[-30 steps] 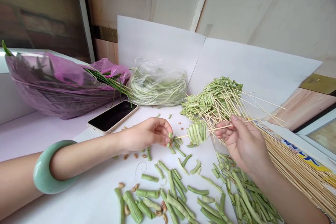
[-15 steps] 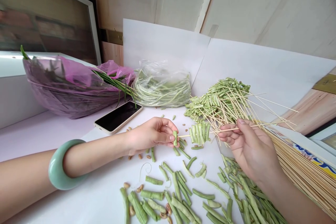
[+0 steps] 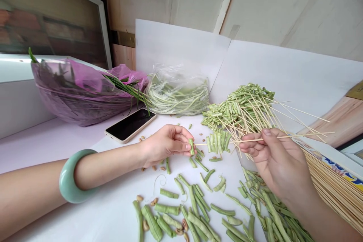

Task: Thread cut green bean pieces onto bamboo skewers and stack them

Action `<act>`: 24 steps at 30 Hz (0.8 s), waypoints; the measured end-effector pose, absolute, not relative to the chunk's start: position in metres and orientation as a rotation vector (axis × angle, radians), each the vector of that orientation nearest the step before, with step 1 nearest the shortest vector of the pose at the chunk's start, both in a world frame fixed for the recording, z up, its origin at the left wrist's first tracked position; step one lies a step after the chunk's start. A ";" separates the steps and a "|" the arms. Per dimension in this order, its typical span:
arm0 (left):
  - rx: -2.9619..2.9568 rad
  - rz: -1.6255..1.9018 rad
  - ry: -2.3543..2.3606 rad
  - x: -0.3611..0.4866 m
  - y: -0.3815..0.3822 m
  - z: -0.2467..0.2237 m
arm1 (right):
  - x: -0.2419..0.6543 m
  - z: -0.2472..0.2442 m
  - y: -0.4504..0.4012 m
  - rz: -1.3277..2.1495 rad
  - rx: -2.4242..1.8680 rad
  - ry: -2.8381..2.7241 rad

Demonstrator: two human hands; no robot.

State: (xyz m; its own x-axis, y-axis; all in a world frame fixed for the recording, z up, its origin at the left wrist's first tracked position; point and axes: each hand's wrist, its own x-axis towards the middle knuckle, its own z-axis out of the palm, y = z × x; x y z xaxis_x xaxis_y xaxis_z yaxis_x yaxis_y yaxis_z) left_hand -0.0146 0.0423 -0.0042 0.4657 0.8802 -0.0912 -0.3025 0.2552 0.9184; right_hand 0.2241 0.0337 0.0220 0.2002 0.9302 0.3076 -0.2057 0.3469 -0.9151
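Between thumb and fingers, my left hand (image 3: 172,141) pinches a short green bean piece (image 3: 191,146) at the tip of a thin wooden skewer (image 3: 300,135). My right hand (image 3: 279,159) is closed on that skewer farther along its shaft. Several bean pieces (image 3: 218,142) sit side by side on the skewer between my hands. A green bangle (image 3: 78,176) rings my left wrist. Below my hands, cut bean pieces (image 3: 198,200) and brown beans (image 3: 154,201) lie scattered on white paper.
Behind my right hand lies a pile of filled skewers (image 3: 244,102). Bare skewers (image 3: 334,185) lie at the right, beside more cut beans (image 3: 275,211). A phone (image 3: 130,124), a purple bag of greens (image 3: 82,94) and a clear bag of long beans (image 3: 177,94) stand behind.
The whole view has shifted slightly, so most things appear a little farther right. Both hands keep hold of the bean piece and the skewer in nearly the same pose.
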 end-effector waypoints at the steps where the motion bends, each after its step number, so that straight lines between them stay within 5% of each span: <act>1: 1.001 0.910 0.705 -0.015 0.043 -0.005 | 0.224 0.022 0.034 0.951 -0.868 -1.061; 24: 0.904 1.093 0.800 -0.015 0.039 -0.005 | 0.221 0.008 0.036 1.112 -0.919 -0.901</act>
